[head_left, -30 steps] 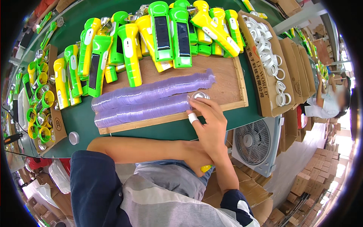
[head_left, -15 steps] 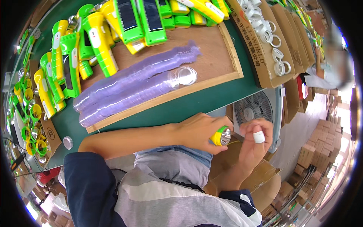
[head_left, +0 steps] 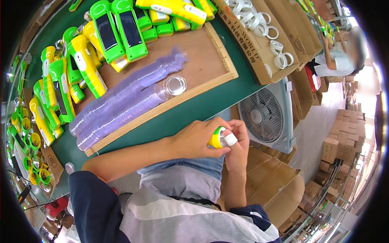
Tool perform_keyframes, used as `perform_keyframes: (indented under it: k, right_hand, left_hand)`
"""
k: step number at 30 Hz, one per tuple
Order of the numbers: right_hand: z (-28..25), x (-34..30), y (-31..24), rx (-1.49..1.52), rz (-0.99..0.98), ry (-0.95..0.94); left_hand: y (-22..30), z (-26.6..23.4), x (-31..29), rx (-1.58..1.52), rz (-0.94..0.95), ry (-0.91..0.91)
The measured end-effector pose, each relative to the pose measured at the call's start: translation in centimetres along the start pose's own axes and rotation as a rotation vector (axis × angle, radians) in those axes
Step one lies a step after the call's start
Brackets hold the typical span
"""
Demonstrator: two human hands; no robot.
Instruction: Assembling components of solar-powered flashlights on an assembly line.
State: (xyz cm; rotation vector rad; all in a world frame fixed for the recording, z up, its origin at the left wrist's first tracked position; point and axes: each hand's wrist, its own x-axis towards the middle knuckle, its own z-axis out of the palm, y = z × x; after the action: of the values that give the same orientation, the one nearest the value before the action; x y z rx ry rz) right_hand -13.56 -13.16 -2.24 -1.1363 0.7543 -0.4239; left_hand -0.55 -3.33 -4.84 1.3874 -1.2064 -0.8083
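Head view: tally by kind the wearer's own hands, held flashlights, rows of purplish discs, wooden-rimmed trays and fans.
Left hand and right hand: 2
Held flashlight: 1
Disc rows: 2
Wooden-rimmed tray: 1
Fan: 1
Total: 7

The bench (head_left: 190, 109) has a green top. Directly on it rest a wood-rimmed tray (head_left: 202, 48); left of this, green-and-yellow flashlights (head_left: 41, 121) and a cardboard carton (head_left: 50, 157); right, a ring carton (head_left: 248, 46); near the front edge, a small round object (head_left: 70, 168).
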Motion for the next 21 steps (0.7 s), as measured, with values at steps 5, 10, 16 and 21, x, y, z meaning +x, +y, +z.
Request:
perform_keyframes:
  k: [5, 10, 16, 21]
  right_hand:
    - [-0.7, 2.3, -2.9, -0.419, -0.091, -0.151]
    - [-3.8, 11.4, -12.8, -0.844, -0.611, 0.222]
    - [-7.1, 24.8, -15.2, -1.616, -0.683, 0.265]
    - [-9.6, 26.5, -15.4, -1.88, -0.719, 0.274]
  left_hand:
    - [0.4, -0.5, 0.0, -0.088, -0.023, 0.074]
    - [0.8, -0.8, 0.5, -0.175, 0.034, -0.011]
    - [0.5, -1.0, 0.4, -0.208, -0.003, -0.051]
    - [0.3, -1.0, 0.5, -0.221, 0.041, -0.006]
